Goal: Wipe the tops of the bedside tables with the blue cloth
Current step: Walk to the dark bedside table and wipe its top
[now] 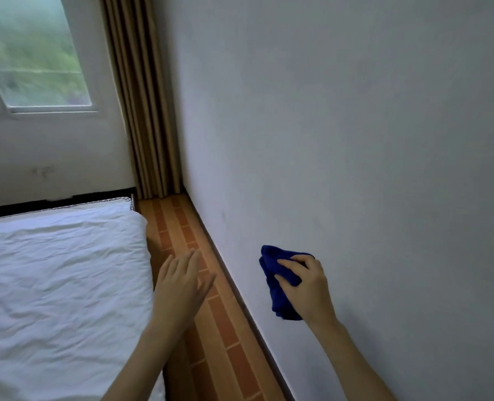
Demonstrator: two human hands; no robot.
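head view: my right hand (306,287) is grasping the blue cloth (280,302) — fingers curled over its top, thumb pressed into its side. the cloth is bunched up, most of it hanging below my thumb. it's held up in front of the grey wall (355,140), right of the dark baseboard (241,302); can't tell if cloth and wall actually touch.

my left hand (182,282) is released, holding nothing — fingers straight and close together. it hovers over the strip of orange brick-pattern floor (219,337) between the bed (60,270) and the wall. the two hands are well apart.

the bed has a wrinkled white sheet and fills the lower left, its edge just beside my left forearm. in the far corner a tan curtain (144,111) hangs down to the floor. the window (31,53) sits left of it, above the bed's far end, with a green blur outside.
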